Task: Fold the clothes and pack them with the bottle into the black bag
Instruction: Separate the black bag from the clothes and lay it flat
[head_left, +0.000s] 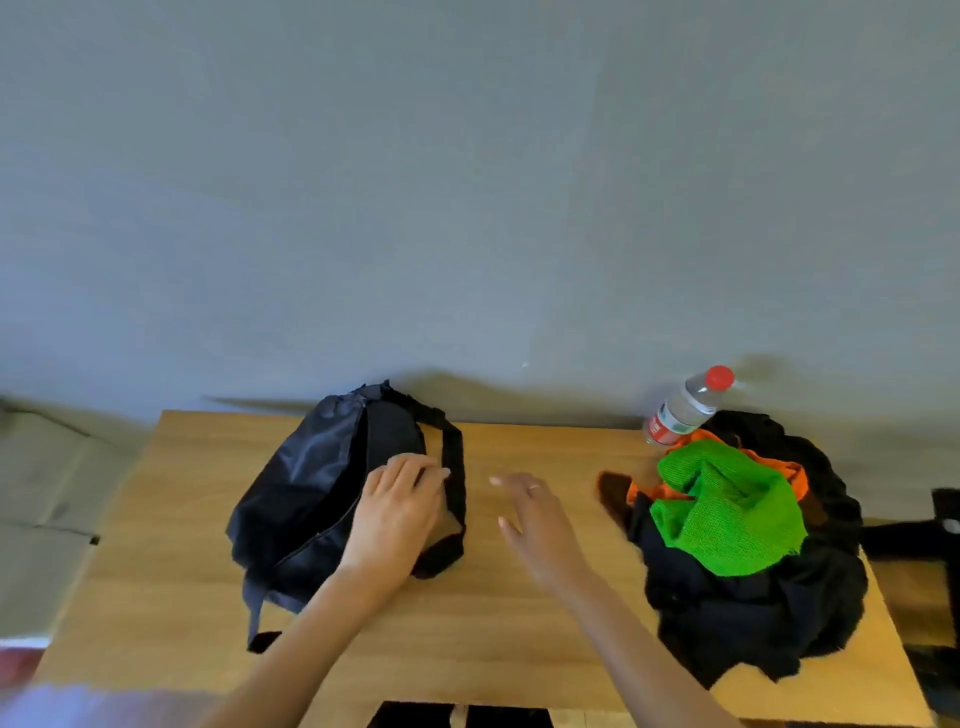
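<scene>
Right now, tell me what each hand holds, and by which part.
Nothing is held. The left hand rests with straight fingers on the black bag; the right hand hovers open over the table.

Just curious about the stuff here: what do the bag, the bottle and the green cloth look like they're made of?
The bag looks like thin synthetic fabric, perhaps nylon: a slight sheen and soft creases. The bottle looks like clear plastic, see-through, with a red cap. The green cloth seems a coarse knit or mesh: a grainy, matte weave shows.

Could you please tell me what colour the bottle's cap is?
Red; the cap shows clearly in the head view.
</scene>
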